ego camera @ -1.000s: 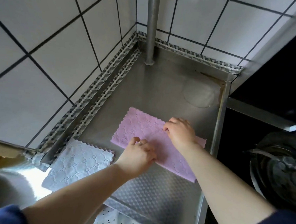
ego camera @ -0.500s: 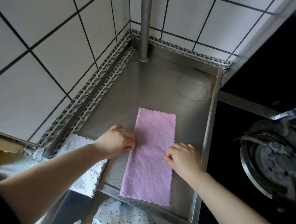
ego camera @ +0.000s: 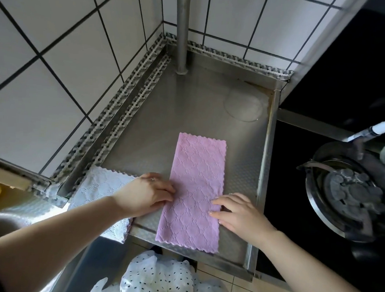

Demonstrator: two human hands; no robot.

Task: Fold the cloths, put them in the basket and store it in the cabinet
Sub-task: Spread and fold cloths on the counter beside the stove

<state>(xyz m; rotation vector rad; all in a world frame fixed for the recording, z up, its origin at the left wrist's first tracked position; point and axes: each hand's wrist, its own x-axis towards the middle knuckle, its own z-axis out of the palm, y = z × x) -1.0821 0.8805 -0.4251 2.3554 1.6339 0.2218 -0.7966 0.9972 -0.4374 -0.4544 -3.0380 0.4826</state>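
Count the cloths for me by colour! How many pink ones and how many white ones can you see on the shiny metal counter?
Pink cloth: 1
White cloth: 1
Total: 2 cloths

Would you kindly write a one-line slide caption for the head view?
Both hands, left hand and right hand, flatten a folded pink cloth on a steel counter.

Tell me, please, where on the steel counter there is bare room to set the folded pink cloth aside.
Bare steel lies behind the pink cloth, up to the pipe and the round mark. A narrow strip runs by the right rim. The near left is crowded: left hand, white cloth.
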